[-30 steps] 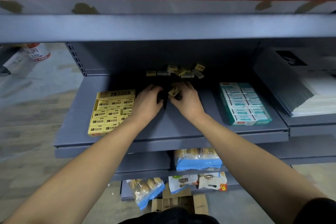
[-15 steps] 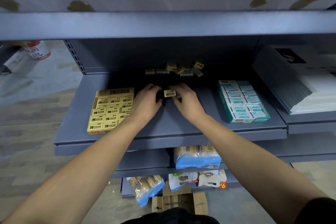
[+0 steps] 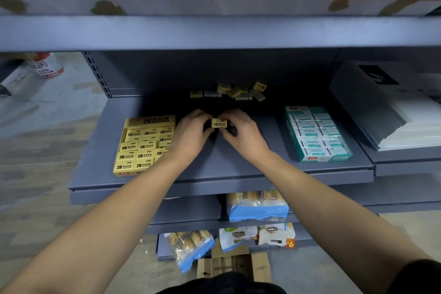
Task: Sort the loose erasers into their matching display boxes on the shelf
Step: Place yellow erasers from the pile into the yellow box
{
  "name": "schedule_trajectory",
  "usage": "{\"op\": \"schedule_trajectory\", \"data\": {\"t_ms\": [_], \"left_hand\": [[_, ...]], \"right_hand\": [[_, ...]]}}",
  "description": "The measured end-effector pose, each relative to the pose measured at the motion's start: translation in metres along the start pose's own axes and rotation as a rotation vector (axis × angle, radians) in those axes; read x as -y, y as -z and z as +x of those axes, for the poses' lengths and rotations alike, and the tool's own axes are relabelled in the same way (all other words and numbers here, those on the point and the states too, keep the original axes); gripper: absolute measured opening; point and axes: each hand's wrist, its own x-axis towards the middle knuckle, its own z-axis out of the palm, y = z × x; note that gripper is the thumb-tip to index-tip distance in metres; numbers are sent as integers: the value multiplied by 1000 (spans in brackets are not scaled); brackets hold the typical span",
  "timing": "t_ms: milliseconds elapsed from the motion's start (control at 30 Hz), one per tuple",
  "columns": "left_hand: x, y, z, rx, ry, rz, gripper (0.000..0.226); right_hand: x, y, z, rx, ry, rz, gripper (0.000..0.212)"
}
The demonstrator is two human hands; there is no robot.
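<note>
Two display boxes (image 3: 143,148), loose erasers (image 3: 233,92) behind

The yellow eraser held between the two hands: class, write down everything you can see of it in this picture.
The yellow eraser is a small rectangular block in a yellow printed sleeve, black "2B" marking facing the camera. It is held level above the grey shelf, pinched at its ends between the left hand and the right hand. It sits midway between the yellow display box and the teal display box, in front of the loose pile at the back.
</note>
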Motion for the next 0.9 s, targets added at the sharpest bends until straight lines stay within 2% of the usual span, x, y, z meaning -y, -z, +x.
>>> {"op": "schedule_trajectory", "data": {"t_ms": [100, 233, 400, 567, 900], "left_hand": [[1, 8, -4, -18, 24, 33, 31], [23, 31, -12, -101, 140, 69, 32], [50, 68, -30, -215, 303, 132, 30], [67, 91, -59, -242, 380, 145, 28], [68, 100, -88, -292, 426, 142, 26]], "right_hand": [[6, -3, 7, -24, 43, -14, 23], [21, -11, 19, -46, 27, 48, 24], [48, -31, 28, 91, 87, 120, 18], [71, -52, 26, 207, 139, 207, 18], [81, -65, 18, 282, 142, 175, 13]]}}
